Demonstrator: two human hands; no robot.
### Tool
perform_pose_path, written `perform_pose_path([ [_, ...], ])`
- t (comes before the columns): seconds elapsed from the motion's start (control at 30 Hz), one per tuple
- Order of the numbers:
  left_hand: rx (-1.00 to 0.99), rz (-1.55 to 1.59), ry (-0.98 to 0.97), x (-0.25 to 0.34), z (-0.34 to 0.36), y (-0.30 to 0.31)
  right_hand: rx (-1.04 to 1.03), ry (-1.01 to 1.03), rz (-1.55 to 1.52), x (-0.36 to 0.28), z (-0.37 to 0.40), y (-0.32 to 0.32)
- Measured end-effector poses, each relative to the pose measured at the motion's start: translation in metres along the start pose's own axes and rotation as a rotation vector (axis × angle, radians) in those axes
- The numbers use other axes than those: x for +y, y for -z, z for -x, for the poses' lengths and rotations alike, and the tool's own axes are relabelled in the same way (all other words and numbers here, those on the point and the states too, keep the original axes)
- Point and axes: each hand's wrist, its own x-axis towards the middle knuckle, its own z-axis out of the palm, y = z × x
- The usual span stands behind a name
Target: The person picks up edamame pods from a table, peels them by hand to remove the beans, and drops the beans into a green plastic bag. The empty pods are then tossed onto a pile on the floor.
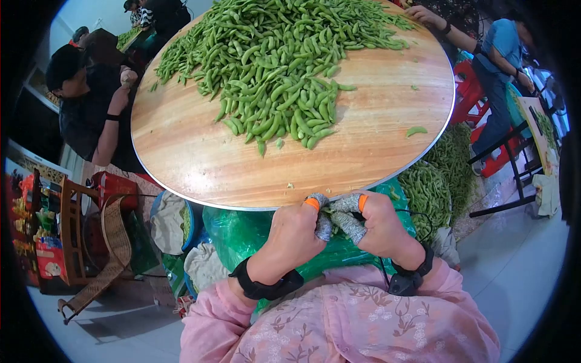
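My left hand (pixel 290 235) and my right hand (pixel 384 226) meet just off the near edge of the round wooden table (pixel 242 181). Both are closed, with grey knitted covers on the fingers and orange bands at the thumbs. Pinched between the fingertips is a small bit of green, apparently an edamame pod (pixel 328 210), mostly hidden. A large heap of edamame pods (pixel 278 66) covers the far and middle part of the tabletop. One loose pod (pixel 416 130) lies apart on the right side. Beneath my hands hangs a green plastic sheet (pixel 242 233).
More pods fill a pile (pixel 426 187) below the table's right edge. A person in black (pixel 91 115) sits at the left; another person's hand (pixel 423 15) reaches the heap at far right. Red stools (pixel 467 91) stand right, a wooden chair (pixel 115 236) left.
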Motion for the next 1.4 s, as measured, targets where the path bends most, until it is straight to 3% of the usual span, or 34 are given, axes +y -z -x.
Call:
perform_pose_path([
  [0.13,0.124,0.092,-0.069,-0.011,-0.001,-0.002,0.084,-0.118,-0.090,0.004,0.002,0.005],
  [0.2,0.206,0.151,-0.139,-0.011,0.000,0.000,0.114,-0.321,-0.496,0.016,0.004,0.007],
  [0.27,-0.048,-0.013,-0.022,-0.004,0.004,0.002,0.089,-0.372,-0.596,0.013,0.003,0.011],
  [0.33,-0.036,-0.041,-0.060,-0.003,0.005,-0.002,0.046,-0.444,-0.694,0.012,0.003,0.013],
  [0.53,-0.002,-0.125,-0.160,-0.012,0.006,-0.012,-0.082,-0.446,-0.847,0.001,0.000,0.010],
  [0.7,0.090,-0.077,-0.234,-0.013,0.006,-0.015,-0.128,-0.404,-0.798,0.005,0.000,0.006],
  [0.8,0.097,0.183,-0.274,-0.018,0.007,-0.023,-0.133,-0.326,-0.811,0.007,0.000,0.001],
  [0.87,0.223,0.491,-0.265,-0.009,0.007,-0.025,-0.115,-0.280,-0.843,0.010,0.000,-0.002],
  [0.9,0.223,0.491,-0.264,-0.011,0.009,-0.026,-0.107,-0.243,-0.801,0.011,0.001,-0.002],
  [1.07,0.048,1.012,0.166,-0.017,0.013,-0.023,-0.047,-0.164,-0.734,0.015,0.002,-0.009],
  [1.1,0.052,1.010,0.164,-0.015,0.011,-0.020,-0.049,-0.173,-0.667,0.017,0.003,-0.007],
  [1.17,0.033,0.649,-0.064,-0.010,0.005,-0.013,-0.050,-0.181,-0.600,0.018,0.005,-0.005],
  [1.2,0.036,0.647,-0.065,-0.013,0.006,-0.015,-0.051,-0.223,-0.622,0.018,0.005,-0.004],
  [1.27,0.044,0.325,-0.161,-0.019,0.008,-0.020,-0.052,-0.265,-0.643,0.013,0.006,-0.004],
  [1.37,0.056,0.377,-0.100,-0.017,0.011,-0.023,-0.051,-0.289,-0.644,0.005,0.005,-0.005],
  [1.4,0.057,0.376,-0.098,-0.016,0.011,-0.022,-0.034,-0.184,-0.479,0.006,0.004,-0.004],
])
